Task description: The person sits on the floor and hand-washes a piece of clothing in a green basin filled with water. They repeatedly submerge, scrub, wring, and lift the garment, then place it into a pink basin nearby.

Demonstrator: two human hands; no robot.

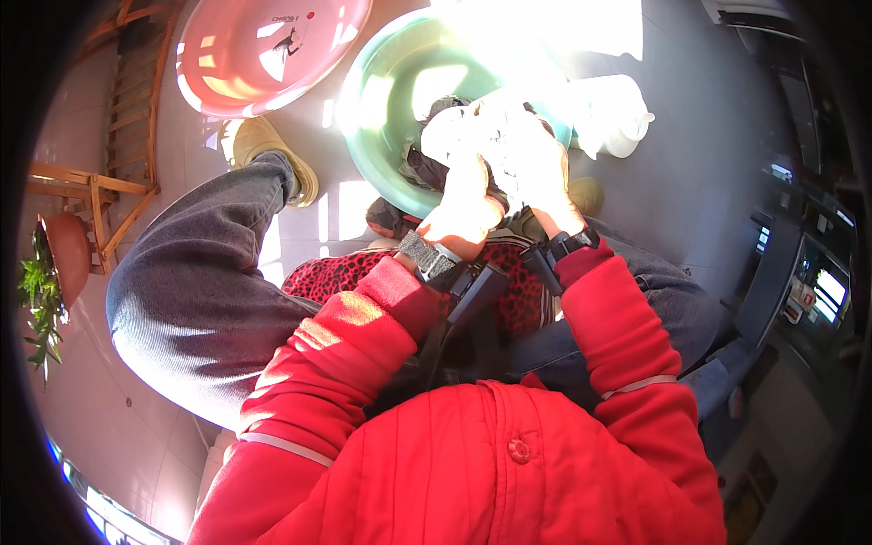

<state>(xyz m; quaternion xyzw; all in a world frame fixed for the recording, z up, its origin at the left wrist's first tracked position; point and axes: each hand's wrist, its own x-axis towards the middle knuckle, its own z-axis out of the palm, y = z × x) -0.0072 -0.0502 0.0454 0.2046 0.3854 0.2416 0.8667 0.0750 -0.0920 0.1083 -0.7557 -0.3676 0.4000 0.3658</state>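
Note:
Both of my hands are over a green plastic basin (381, 157) on the floor in front of me. My left hand (466, 204) grips a bunched light-coloured cloth (497, 136), its thumb pointing up along the fabric. On the other side of the bundle, my right hand (548, 180) holds the same cloth. Strong sunlight washes out the fingers and much of the fabric, so details there are lost. Beneath the bundle, dark cloth (426, 167) lies inside the basin.
A pink basin (231, 61) stands at the upper left. Right of the green basin is a white plastic container (613, 116). A wooden rack (129, 129) and a potted plant (65, 262) are at the left edge. Red leopard-print fabric (340, 276) lies between my legs.

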